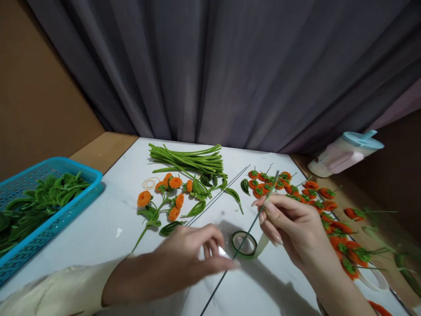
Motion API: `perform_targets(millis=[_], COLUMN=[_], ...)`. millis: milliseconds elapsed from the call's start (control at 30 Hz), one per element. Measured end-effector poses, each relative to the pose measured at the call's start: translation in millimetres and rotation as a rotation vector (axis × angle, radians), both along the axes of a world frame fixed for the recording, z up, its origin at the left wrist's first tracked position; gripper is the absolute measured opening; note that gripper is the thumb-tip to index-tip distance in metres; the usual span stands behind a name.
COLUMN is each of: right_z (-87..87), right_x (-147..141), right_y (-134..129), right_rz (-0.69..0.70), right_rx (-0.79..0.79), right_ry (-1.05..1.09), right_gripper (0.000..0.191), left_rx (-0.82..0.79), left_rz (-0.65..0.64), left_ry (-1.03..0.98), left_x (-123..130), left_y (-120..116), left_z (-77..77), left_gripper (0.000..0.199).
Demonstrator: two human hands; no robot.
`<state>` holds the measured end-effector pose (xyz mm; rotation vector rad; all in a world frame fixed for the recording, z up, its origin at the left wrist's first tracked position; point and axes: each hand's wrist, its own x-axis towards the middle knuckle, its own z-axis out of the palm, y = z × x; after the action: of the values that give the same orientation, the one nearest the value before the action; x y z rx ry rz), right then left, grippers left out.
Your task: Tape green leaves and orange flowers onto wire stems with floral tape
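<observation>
My right hand (292,224) pinches a thin dark floral wire (248,230) near its top, where a green wrapping (272,188) shows. The wire slants down toward the near edge of the view. My left hand (194,252) is beside its lower part, fingers bent and apart from the thumb, whose tip crosses in front of the wire. Behind the wire is a roll of green floral tape (244,255), with a pale strip rising toward my right hand. Left of them lies a stem with orange fuzzy flowers (176,182) and green leaves (149,213).
Green fuzzy stems (187,158) lie bundled at the back of the white tabletop (121,175). Two bare wires (226,186) lie diagonally. Many orange flower heads (311,193) cover the right side. A blue basket (95,177) holds leaves at left; a lidded jug (345,153) stands right.
</observation>
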<state>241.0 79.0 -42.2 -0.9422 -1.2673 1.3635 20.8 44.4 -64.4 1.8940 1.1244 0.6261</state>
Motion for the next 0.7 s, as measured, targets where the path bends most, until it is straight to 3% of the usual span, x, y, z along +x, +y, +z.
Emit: perform_targets(millis=[67, 133, 200, 267, 333, 467, 700], right_z=[-0.2, 0.2, 0.3, -0.6, -2.6, -7.5, -9.8], right_x=[0, 1, 1, 1, 1, 2, 4], right_y=[2, 4, 5, 6, 5, 6, 14], right_rz=[-0.016, -0.028, -0.028, -0.017, -0.001, 0.013, 0.039], right_rx=[-0.041, -0.077, -0.103, -0.124, -0.14, -0.144, -0.165], right_ry=[-0.019, -0.043, -0.059, -0.071, -0.087, -0.121, -0.163], right_gripper=[0.018, 0.021, 0.023, 0.024, 0.025, 0.024, 0.027], left_rx=[0.479, 0.631, 0.621, 0.517, 0.388, 0.2, 0.173], left_rz=[0.18, 0.352, 0.397, 0.377, 0.4, 0.582, 0.726], left_ry=[0.142, 0.366, 0.526, 0.553, 0.433, 0.187, -0.071], left_x=[-20, -43, -64, -80, -90, -98, -105], left_y=[12, 30, 48, 62, 72, 79, 78], left_z=[-6.1, -13.5, -23.1, -33.9, -43.5, -53.8, -69.4], left_gripper=[0.032, 0.032, 0.036, 0.043, 0.045, 0.039, 0.03])
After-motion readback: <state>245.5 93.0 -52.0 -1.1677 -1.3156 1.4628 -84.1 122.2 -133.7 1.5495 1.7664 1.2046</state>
